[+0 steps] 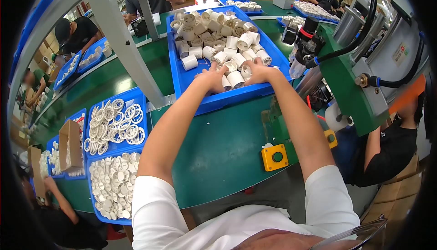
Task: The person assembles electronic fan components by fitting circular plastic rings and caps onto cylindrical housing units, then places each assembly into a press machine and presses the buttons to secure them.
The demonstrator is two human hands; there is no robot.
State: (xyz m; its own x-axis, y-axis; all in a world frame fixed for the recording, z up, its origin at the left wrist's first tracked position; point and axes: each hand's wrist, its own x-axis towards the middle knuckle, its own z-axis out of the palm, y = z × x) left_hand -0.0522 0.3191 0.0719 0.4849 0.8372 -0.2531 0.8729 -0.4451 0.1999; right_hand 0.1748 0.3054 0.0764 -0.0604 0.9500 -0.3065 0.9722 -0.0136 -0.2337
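A large blue tray (175,75) holds a heap of white plastic cylindrical cups (200,29), lying at all angles. Both my hands reach into its near end. My left hand (212,78) is curled against cups at the left of this group, thumb and fingers around a white cup (230,67). Opposite it, my right hand (260,71) bends its fingers over another white cup (246,71). Between the two hands a further cup (236,80) lies on its side. Some fingertips are hidden among the cups.
To the left are a blue tray of white rings (117,125) and one of round white discs (114,186). A metal post (125,40) rises beside the large tray. At right stand a green-and-grey machine (350,77) and a yellow button box (274,157). Several people sit around.
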